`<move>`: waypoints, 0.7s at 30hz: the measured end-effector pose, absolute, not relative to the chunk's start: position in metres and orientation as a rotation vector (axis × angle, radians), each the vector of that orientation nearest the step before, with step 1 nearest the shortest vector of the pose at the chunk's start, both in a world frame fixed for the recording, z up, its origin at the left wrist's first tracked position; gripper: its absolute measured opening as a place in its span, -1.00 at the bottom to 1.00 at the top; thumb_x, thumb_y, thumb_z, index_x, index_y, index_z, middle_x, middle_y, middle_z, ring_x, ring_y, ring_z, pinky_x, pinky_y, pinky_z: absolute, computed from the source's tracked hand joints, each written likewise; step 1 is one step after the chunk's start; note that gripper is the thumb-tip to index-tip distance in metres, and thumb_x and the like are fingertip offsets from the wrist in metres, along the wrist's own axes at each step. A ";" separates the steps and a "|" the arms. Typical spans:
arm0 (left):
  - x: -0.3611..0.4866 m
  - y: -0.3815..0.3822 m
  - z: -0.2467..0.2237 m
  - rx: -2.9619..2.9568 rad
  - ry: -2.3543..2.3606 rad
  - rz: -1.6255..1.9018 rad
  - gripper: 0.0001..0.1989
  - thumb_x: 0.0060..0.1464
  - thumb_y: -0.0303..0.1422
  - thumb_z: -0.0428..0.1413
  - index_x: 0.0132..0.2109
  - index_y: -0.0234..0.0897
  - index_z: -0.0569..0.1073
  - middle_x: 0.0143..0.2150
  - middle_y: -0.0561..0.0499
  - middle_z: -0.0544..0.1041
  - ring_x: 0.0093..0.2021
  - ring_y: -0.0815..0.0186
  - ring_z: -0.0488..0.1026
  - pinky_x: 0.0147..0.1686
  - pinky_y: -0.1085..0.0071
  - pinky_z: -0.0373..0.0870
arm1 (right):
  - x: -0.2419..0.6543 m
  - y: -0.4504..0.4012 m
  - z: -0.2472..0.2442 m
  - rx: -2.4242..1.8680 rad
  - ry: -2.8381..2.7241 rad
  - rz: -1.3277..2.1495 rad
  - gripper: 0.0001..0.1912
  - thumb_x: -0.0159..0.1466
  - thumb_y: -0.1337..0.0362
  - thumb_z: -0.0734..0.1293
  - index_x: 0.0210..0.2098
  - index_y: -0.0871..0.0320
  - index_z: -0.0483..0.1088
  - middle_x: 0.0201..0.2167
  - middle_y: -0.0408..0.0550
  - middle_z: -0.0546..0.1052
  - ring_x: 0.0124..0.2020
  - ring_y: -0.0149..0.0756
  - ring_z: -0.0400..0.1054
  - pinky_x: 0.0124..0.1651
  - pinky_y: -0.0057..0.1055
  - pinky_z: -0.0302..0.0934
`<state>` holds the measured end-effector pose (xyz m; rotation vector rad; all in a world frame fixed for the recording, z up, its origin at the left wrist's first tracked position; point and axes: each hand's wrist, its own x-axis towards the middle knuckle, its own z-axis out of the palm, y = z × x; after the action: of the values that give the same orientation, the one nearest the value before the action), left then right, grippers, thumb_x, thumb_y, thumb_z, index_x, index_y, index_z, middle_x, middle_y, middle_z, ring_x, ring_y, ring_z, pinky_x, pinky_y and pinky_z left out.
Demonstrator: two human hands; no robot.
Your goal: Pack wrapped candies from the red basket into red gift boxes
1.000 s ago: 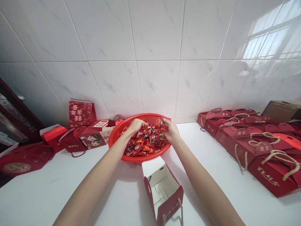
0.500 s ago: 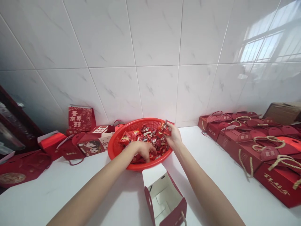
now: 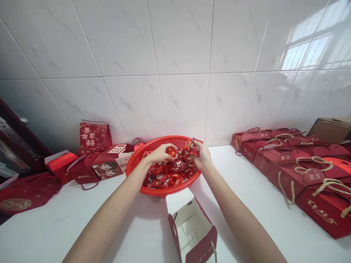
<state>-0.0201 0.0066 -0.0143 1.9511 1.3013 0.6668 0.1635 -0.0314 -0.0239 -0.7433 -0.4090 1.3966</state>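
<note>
A red plastic basket [image 3: 134, 159] full of wrapped candies [image 3: 167, 175] stands against the tiled wall. My left hand [image 3: 161, 153] is over the candies, its fingers pinched on a red-wrapped candy [image 3: 172, 152]. At the basket's right rim, my right hand [image 3: 202, 157] is closed on red candy packets [image 3: 194, 145]. Between my forearms, close to me, an open dark-red gift box [image 3: 192, 230] shows its white inside, with nothing lying in it. One white flap leans toward the basket, and a cord handle hangs from its near side.
Rows of closed red gift boxes [image 3: 296, 171] with rope handles fill the right side. More red boxes [image 3: 94, 166] stand on the left along the wall. A brown cardboard box [image 3: 329, 129] is at the far right, on the white table [image 3: 236, 175].
My left hand has lifted from the near candies and moved back and left, and now holds a candy. My right hand stays at the rim with its packets.
</note>
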 end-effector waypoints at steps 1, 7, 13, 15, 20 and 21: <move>-0.020 0.007 -0.014 1.912 1.274 0.688 -0.54 -0.36 -0.41 0.24 -0.16 -0.21 0.52 -0.36 0.09 0.50 -0.38 0.26 0.42 -0.36 0.40 0.34 | 0.164 -0.031 -0.025 -0.744 -0.413 1.396 -0.93 0.11 0.37 0.36 -0.44 0.10 0.37 -0.64 -0.23 0.53 -0.61 -0.35 0.39 -0.52 -0.45 0.23; -0.015 0.004 -0.014 1.737 1.201 0.763 -0.49 -0.37 -0.47 0.21 -0.11 -0.23 0.53 -0.26 0.04 0.54 -0.29 0.25 0.48 -0.27 0.37 0.41 | 0.164 -0.028 -0.027 -0.753 -0.405 1.397 -0.92 0.11 0.37 0.37 -0.45 0.10 0.36 -0.64 -0.26 0.51 -0.64 -0.39 0.35 -0.54 -0.48 0.21; -0.016 0.005 -0.018 1.797 1.296 0.805 -0.45 -0.28 -0.39 0.25 -0.01 -0.23 0.52 -0.24 0.00 0.59 -0.22 0.16 0.52 -0.23 0.35 0.42 | 0.164 -0.031 -0.024 -0.762 -0.427 1.407 -0.93 0.10 0.37 0.36 -0.46 0.11 0.37 -0.66 -0.25 0.50 -0.65 -0.39 0.34 -0.55 -0.47 0.20; -0.018 0.006 -0.019 1.904 1.348 0.815 -0.40 -0.32 -0.40 0.27 0.00 -0.20 0.53 -0.16 -0.02 0.60 -0.13 0.12 0.51 -0.17 0.35 0.41 | 0.163 -0.032 -0.022 -0.777 -0.420 1.408 -0.94 0.11 0.37 0.35 -0.46 0.11 0.37 -0.66 -0.25 0.50 -0.66 -0.39 0.33 -0.56 -0.47 0.19; -0.021 -0.001 -0.009 2.059 1.263 0.443 -0.69 -0.25 -0.28 0.26 -0.25 -0.21 0.62 -0.33 -0.03 0.63 -0.23 0.11 0.54 -0.27 0.37 0.40 | 0.163 -0.030 -0.025 -0.757 -0.402 1.403 -0.90 0.07 0.38 0.37 -0.46 0.11 0.35 -0.63 -0.25 0.53 -0.62 -0.39 0.38 -0.55 -0.49 0.20; -0.020 -0.004 -0.008 2.053 1.207 0.263 -0.72 -0.26 -0.27 0.26 -0.29 -0.20 0.63 -0.38 -0.01 0.63 -0.29 0.14 0.54 -0.32 0.38 0.39 | 0.163 -0.029 -0.026 -0.748 -0.402 1.402 -0.90 0.06 0.38 0.38 -0.46 0.11 0.35 -0.63 -0.25 0.54 -0.60 -0.38 0.39 -0.54 -0.49 0.21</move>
<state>-0.0201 -0.0038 -0.0076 2.0527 1.2073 0.2628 0.1626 -0.0290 -0.0258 -0.7477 -0.4017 1.4020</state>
